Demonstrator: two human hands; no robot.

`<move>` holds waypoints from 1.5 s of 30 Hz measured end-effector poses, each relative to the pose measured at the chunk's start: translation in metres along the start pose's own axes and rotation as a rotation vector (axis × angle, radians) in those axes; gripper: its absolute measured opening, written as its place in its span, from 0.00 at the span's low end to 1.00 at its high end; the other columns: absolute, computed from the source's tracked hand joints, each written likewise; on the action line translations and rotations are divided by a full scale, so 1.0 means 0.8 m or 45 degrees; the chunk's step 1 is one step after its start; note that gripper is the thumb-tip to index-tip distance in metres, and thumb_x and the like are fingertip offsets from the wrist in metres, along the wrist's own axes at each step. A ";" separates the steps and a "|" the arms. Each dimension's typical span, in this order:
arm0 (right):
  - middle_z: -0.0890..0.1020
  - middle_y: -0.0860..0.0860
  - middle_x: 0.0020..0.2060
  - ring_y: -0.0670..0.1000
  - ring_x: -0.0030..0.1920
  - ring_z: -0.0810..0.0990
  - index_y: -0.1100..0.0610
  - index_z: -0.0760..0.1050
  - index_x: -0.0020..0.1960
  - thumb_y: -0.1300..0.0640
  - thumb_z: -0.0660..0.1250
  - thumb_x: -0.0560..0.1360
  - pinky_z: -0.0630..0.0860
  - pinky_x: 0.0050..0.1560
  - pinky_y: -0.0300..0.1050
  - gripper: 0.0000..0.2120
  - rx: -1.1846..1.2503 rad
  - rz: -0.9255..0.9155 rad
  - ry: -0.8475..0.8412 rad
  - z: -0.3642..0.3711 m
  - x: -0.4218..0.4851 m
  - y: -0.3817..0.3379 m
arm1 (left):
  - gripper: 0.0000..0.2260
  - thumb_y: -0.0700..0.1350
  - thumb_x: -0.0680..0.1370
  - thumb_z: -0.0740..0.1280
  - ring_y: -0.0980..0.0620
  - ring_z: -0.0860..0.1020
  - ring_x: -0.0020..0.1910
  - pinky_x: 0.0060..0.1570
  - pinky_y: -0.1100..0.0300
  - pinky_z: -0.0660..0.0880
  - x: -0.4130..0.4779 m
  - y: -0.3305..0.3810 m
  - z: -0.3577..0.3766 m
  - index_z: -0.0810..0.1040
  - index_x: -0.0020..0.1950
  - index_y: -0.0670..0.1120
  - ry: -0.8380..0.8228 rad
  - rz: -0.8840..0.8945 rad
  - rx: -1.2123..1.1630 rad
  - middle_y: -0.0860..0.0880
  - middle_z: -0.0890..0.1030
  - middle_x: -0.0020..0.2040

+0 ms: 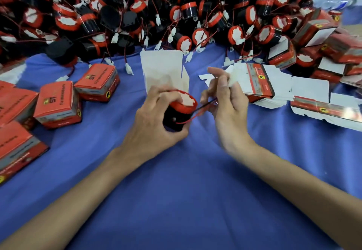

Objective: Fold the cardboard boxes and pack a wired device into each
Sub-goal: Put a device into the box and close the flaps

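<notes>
Starting close in: both forearms are reaching over the blue tabletop (186, 200) toward the open box (162, 69), which is standing upright with its white flaps up. Just in front of that box the left hand (152, 126) is gripping the wired device (180, 110), fingers curling round the black body and the red cap tilting up toward the box. Right of the device, also in front of the box, the right hand (229, 110) is pinching the white connector (233, 80) between its fingers. The red and black wires (203, 106) are running back from there to the device.

My take on doing this bit well: I'm guessing they're gathering the lead before dropping the device in. So I'd be coiling the wires loosely against the body and keeping the connector tucked on top, otherwise a loop is probably going to be catching on a flap. The box mouth is sitting right behind the device, so it's only needing a short lift.

Left of the open box, closed red boxes (58, 104) are sitting finished. Right of it, flat blanks (260, 81) are lying in a stack. Behind it, the heap of loose devices (137, 10) is sprawling across the far side.
</notes>
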State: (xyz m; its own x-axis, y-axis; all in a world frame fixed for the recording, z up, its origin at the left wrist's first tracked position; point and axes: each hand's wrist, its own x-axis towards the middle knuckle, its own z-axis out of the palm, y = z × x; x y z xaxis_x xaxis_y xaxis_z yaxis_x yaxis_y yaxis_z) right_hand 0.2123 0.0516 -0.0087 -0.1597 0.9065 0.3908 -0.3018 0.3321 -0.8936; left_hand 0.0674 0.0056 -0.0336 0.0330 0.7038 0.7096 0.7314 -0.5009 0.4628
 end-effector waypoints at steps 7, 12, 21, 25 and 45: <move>0.83 0.56 0.39 0.45 0.25 0.70 0.51 0.82 0.36 0.63 0.67 0.77 0.72 0.30 0.34 0.13 -0.224 0.367 -0.054 -0.010 0.007 0.019 | 0.23 0.45 0.65 0.74 0.46 0.73 0.60 0.55 0.54 0.75 -0.001 -0.004 -0.001 0.67 0.54 0.46 0.117 0.067 -0.268 0.51 0.67 0.60; 0.75 0.41 0.32 0.40 0.33 0.72 0.48 0.84 0.40 0.64 0.64 0.79 0.70 0.39 0.33 0.16 -0.271 0.312 -0.228 -0.016 0.009 0.022 | 0.26 0.43 0.64 0.74 0.56 0.74 0.63 0.56 0.61 0.76 -0.004 0.001 -0.004 0.67 0.58 0.49 -0.080 0.041 -0.359 0.57 0.72 0.62; 0.82 0.56 0.42 0.47 0.46 0.78 0.49 0.78 0.58 0.69 0.66 0.75 0.75 0.52 0.41 0.18 -0.469 0.142 -0.368 -0.029 0.020 0.014 | 0.28 0.42 0.64 0.75 0.63 0.74 0.64 0.61 0.67 0.71 -0.001 0.004 -0.009 0.69 0.61 0.46 -0.143 0.000 -0.353 0.58 0.76 0.64; 0.82 0.54 0.44 0.46 0.43 0.80 0.51 0.71 0.64 0.73 0.61 0.76 0.74 0.46 0.34 0.23 -0.589 0.036 -0.581 -0.037 0.027 0.011 | 0.31 0.35 0.63 0.77 0.50 0.76 0.65 0.62 0.55 0.74 0.001 -0.002 -0.008 0.70 0.63 0.44 -0.137 -0.068 -0.453 0.46 0.74 0.67; 0.77 0.49 0.56 0.47 0.55 0.77 0.55 0.67 0.72 0.48 0.74 0.67 0.79 0.49 0.38 0.36 -0.815 -0.100 -0.820 -0.033 0.024 -0.008 | 0.25 0.44 0.66 0.74 0.59 0.80 0.54 0.53 0.67 0.74 0.007 -0.005 -0.021 0.69 0.60 0.48 -0.066 -0.288 -0.701 0.63 0.81 0.54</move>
State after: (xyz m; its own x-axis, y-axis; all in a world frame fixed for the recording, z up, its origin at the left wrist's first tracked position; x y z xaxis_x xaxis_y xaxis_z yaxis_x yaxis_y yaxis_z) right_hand 0.2359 0.0741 -0.0013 -0.7129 0.6182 0.3311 0.2150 0.6421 -0.7359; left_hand 0.0533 0.0030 -0.0221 -0.0393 0.8403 0.5407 0.2640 -0.5131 0.8167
